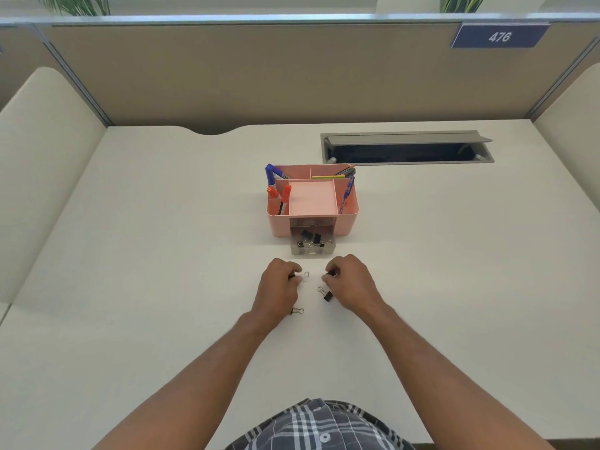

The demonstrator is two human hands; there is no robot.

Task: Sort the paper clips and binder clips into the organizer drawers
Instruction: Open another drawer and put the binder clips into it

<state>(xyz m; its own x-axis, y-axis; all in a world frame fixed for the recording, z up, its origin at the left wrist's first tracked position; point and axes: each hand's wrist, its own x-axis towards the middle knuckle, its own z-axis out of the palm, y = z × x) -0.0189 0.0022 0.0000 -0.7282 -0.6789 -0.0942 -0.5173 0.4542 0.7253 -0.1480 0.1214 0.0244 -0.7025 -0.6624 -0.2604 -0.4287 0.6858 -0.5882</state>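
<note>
A binder clip is pinched in each hand (left hand (278,282), right hand (352,280)); light, stiff, best gripped by the black body.

head cam — looks fwd and down at desk (162,254), close.

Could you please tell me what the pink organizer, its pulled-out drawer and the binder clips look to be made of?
Pink organizer: probably moulded plastic, matte, with rounded corners and uniform colour.
Drawer: clear, likely plastic; the clips inside show through its walls.
Binder clips, such as the one on the desk: apparently black-coated metal bodies with shiny wire handles.
</note>
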